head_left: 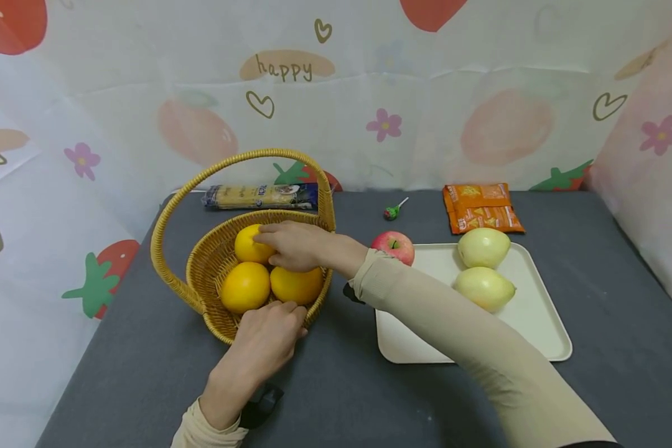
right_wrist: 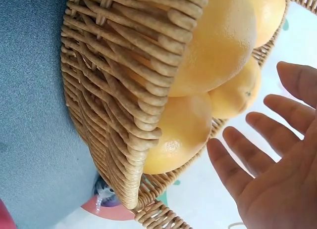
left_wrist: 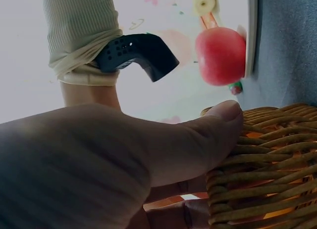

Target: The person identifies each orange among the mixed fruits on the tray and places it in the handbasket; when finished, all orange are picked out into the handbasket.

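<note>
In the head view, a yellow wicker basket [head_left: 201, 261] with a tall arched handle holds several oranges [head_left: 245, 287]. My left hand [head_left: 271, 333] grips its near rim. Seen from the left wrist, the thumb [left_wrist: 198, 140] lies on one side of the woven rim and the fingers on the other. Over the oranges is my right hand [head_left: 294, 244], reaching across from the right. Its fingers are spread and slightly bent in the right wrist view, with a gap between the fingertips [right_wrist: 215, 147] and the fruit; nothing is held.
Right of the basket, a white tray [head_left: 414, 342] carries two pale green fruits [head_left: 484, 289]. A red apple [head_left: 393, 246] sits at its far left corner. Behind are a lollipop [head_left: 392, 213], an orange snack packet [head_left: 481, 208] and a long yellow-and-blue packet [head_left: 246, 196], near the patterned backdrop.
</note>
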Demonstrator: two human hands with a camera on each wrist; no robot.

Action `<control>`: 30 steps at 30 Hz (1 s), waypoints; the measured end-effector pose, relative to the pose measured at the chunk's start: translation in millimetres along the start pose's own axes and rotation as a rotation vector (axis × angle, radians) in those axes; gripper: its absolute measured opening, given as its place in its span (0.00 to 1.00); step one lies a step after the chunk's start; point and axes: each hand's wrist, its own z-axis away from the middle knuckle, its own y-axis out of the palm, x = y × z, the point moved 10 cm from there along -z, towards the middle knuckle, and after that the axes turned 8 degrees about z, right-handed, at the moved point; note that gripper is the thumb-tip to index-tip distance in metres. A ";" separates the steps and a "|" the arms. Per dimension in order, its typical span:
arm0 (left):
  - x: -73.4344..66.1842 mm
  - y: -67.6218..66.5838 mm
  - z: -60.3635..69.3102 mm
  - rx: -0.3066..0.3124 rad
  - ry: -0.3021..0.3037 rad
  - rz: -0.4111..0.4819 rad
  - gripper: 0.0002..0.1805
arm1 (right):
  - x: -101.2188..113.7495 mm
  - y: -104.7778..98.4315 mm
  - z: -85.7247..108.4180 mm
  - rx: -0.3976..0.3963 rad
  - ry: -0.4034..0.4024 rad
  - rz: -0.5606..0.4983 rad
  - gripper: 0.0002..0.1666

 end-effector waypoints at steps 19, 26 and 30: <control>-0.6 -0.3 -0.6 0.003 0.002 -0.002 0.13 | -0.5 -2.5 4.1 -0.024 0.005 -0.010 0.31; -0.9 -1.0 -0.7 -0.006 0.008 -0.006 0.13 | -1.7 -1.6 4.0 -0.024 0.011 -0.014 0.32; -0.7 -0.3 -0.4 -0.002 0.004 -0.004 0.14 | -1.8 -3.6 8.4 -0.046 0.016 -0.020 0.31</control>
